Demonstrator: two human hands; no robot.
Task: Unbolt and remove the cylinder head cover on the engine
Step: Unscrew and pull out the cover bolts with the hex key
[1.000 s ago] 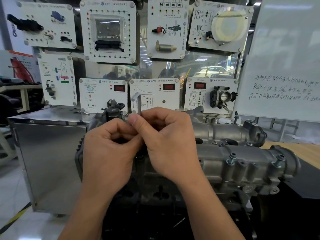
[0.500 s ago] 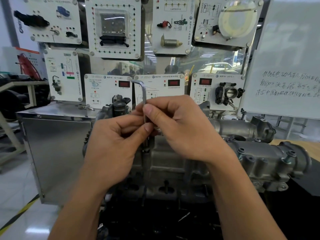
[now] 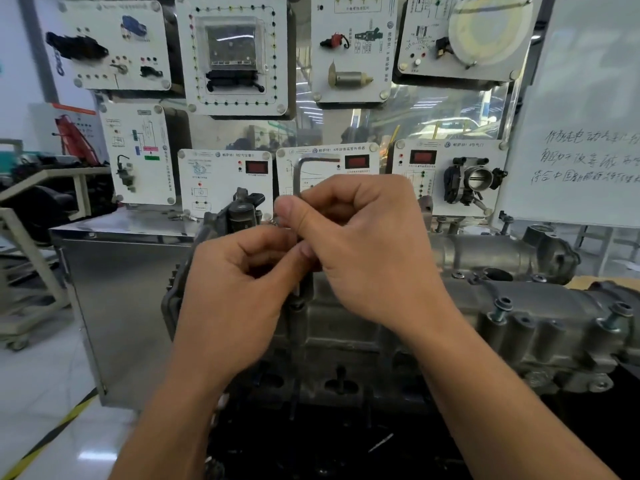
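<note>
Right hand [image 3: 367,251] pinching the bent metal key [image 3: 297,178] up high, left hand [image 3: 239,282] pinching it lower down, key standing straight up, its tip going down into the grey cylinder head cover [image 3: 540,334] right under both hands, a bolt [image 3: 501,308] sticking up far right.

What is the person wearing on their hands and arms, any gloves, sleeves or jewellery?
Nothing that shows. The left hand and right hand are bare: no gloves, rings or tape. The left forearm and right forearm are bare too, with no sleeve, watch or wristband in view.
</note>
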